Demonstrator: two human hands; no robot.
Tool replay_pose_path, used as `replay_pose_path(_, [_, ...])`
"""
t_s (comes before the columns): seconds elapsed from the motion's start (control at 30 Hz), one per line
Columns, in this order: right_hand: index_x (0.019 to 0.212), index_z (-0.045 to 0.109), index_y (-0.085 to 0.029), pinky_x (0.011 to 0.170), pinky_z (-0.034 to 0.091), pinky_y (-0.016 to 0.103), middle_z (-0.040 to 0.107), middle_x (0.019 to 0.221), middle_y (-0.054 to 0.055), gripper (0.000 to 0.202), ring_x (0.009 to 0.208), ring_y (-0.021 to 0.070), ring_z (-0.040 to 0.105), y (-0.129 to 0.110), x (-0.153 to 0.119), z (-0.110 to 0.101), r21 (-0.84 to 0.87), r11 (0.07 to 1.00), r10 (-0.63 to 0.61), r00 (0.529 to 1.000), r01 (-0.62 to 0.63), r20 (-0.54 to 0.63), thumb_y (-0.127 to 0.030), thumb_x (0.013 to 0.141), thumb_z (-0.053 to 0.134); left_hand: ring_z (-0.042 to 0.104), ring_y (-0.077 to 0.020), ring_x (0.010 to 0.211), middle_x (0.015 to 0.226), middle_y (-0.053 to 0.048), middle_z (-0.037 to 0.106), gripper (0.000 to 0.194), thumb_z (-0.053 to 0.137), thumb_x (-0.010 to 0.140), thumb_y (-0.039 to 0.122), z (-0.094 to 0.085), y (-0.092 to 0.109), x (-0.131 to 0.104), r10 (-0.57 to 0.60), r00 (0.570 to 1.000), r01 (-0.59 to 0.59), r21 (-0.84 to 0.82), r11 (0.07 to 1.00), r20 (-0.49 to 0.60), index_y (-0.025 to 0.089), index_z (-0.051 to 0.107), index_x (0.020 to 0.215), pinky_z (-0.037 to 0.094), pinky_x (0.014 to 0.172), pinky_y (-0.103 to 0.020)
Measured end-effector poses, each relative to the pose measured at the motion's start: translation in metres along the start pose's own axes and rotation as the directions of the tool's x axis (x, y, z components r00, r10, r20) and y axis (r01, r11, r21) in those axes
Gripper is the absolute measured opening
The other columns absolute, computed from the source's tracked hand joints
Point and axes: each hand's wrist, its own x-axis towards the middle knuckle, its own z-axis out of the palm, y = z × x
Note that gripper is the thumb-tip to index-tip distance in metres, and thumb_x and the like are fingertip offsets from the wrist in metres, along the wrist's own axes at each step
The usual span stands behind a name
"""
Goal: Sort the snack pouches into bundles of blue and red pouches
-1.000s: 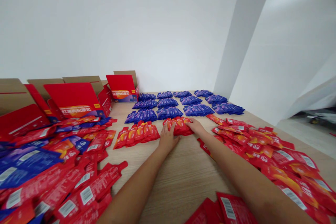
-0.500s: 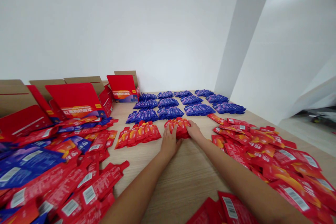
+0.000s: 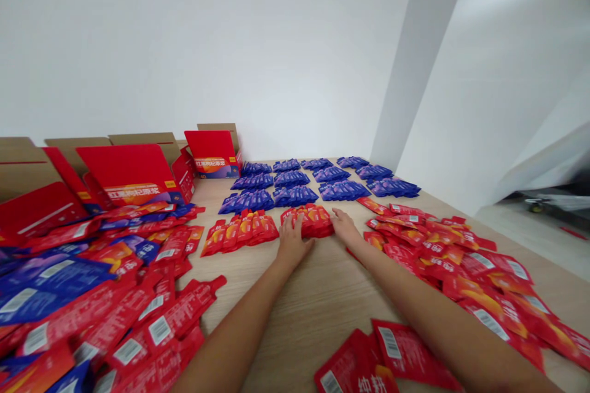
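A row of overlapping red spouted pouches (image 3: 318, 220) lies on the wooden table (image 3: 295, 313) between my two hands. My left hand (image 3: 292, 242) rests at its left front, fingers spread over the nearest pouches and thumb stretched out to the right. At the right end, my right hand (image 3: 345, 230) is open, fingertips beside the last pouch; whether they touch it I cannot tell. To the left lies a similar fanned row of red pouches (image 3: 239, 231). Behind are several fanned rows of blue pouches (image 3: 295, 196).
Red and blue pouches (image 3: 115, 295) are heaped at left, red ones (image 3: 461, 264) at right. More red pouches (image 3: 369, 359) lie at the near edge. Open red cartons (image 3: 131, 175) stand at the back left, one red carton (image 3: 214, 156) against the wall.
My right hand has eased slightly away from the row's right end, and my left hand's fingers have loosened on the pouches. The row lies a bit more spread. The view has shifted slightly.
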Motion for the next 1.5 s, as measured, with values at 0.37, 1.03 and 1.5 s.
replay_pose_path(0.37, [0.115,0.061,-0.014,0.098,0.032,0.031,0.062,0.118,0.011,0.036,0.114,0.0203,0.05,-0.009,-0.028,-0.019,-0.117,0.981,-0.157,0.988,0.155,-0.009,-0.021,0.087,0.04,0.033,-0.0347,0.131,0.14,-0.02,0.036,0.075,0.068,0.067,0.032,0.002,-0.006,0.0,0.016,0.995,-0.016,0.006,1.0,-0.096,0.012,0.038,0.133,0.027,0.107,-0.049])
replay_pose_path(1.03, [0.135,0.044,-0.017,0.1,0.032,0.039,0.046,0.137,0.014,0.046,0.125,0.0253,0.039,-0.017,-0.012,0.005,-0.147,0.981,-0.127,0.992,0.128,0.012,-0.027,0.092,0.033,0.027,-0.0366,0.134,0.141,-0.028,0.03,0.07,0.058,0.071,0.022,0.016,-0.023,0.005,0.088,0.996,-0.09,-0.081,0.993,-0.034,0.003,0.03,0.133,0.026,0.109,-0.052])
replay_pose_path(1.5, [0.132,0.045,-0.012,0.101,0.031,0.028,0.048,0.137,0.011,0.045,0.124,0.0188,0.044,0.002,-0.004,0.012,-0.065,0.992,-0.111,0.994,0.111,0.004,-0.016,0.089,0.034,0.028,-0.0351,0.134,0.142,-0.023,0.03,0.074,0.06,0.068,0.021,0.035,-0.009,0.013,0.133,0.988,-0.144,-0.155,0.977,-0.079,0.012,0.027,0.134,0.027,0.106,-0.056])
